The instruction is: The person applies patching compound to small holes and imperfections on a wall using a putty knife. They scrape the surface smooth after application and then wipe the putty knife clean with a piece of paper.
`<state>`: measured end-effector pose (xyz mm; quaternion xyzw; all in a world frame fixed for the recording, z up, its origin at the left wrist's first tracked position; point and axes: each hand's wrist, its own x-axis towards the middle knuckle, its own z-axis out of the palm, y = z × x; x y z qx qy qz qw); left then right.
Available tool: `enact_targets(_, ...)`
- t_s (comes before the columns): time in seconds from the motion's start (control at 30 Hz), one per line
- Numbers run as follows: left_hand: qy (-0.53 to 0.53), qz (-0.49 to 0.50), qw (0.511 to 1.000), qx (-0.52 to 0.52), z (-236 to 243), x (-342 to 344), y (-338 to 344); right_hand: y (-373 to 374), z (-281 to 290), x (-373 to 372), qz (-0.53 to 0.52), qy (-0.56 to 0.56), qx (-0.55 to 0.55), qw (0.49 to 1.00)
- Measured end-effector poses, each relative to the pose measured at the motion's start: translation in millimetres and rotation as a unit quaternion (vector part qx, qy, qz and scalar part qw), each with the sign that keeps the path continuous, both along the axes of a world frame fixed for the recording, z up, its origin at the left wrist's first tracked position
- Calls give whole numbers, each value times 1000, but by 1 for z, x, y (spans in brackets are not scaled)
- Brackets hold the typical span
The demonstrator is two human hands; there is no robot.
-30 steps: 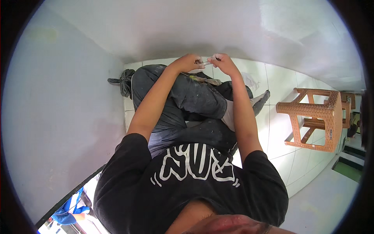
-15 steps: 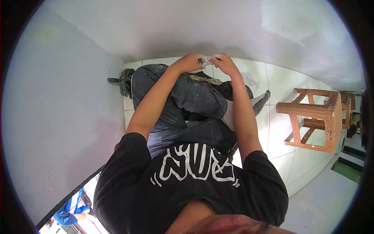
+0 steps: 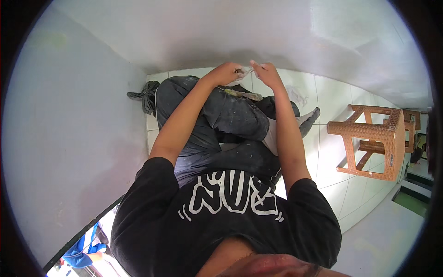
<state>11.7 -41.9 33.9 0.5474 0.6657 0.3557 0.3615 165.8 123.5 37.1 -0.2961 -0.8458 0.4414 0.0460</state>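
Note:
My left hand (image 3: 225, 73) is closed, with whitish smears on its fingertips. It grips one side of a small, thin, whitish crumpled piece (image 3: 246, 71) that looks like clear plastic. My right hand (image 3: 267, 75) pinches the other side, one digit pointing up and away. What the piece contains, if anything, is too small to make out. Just below the hands, by my bent knee, lies a slim object (image 3: 243, 94) with a yellow-green end and a brownish end; its kind is unclear. Both forearms reach out over my crossed legs in dusty dark trousers (image 3: 230, 113).
Crumpled clear plastic (image 3: 297, 95) lies on the white tiled floor (image 3: 330, 99) beside my foot. A tied black plastic bag (image 3: 148, 97) rests against the left wall (image 3: 74, 124). To the right is a brown woven-pattern stool (image 3: 374, 138). A pale wall (image 3: 240, 27) rises close ahead.
My right hand has shifted slightly, and one of its digits now points upward off the whitish piece. The left hand stays almost in place, its fingers drawn in a little more.

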Motion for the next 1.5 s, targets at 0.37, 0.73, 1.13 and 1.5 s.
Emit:
enact_targets(0.37, -52, 9, 999, 7, -10, -5, 0, -3, -2, 0, 58, 109, -36, 992)
enact_targets(0.73, -5, 27, 999, -40, -8, -14, -5, -9, 9, 1, 93, 97, 0, 991)
enact_targets(1.13, 140, 22, 989, -52, 4, -12, -3, -5, 3, 0, 108, 87, -10, 990)
enact_targets(1.5, 219, 19, 974, -57, -12, -20, -5, -14, -14, -13, 163, -7, 49, 985)
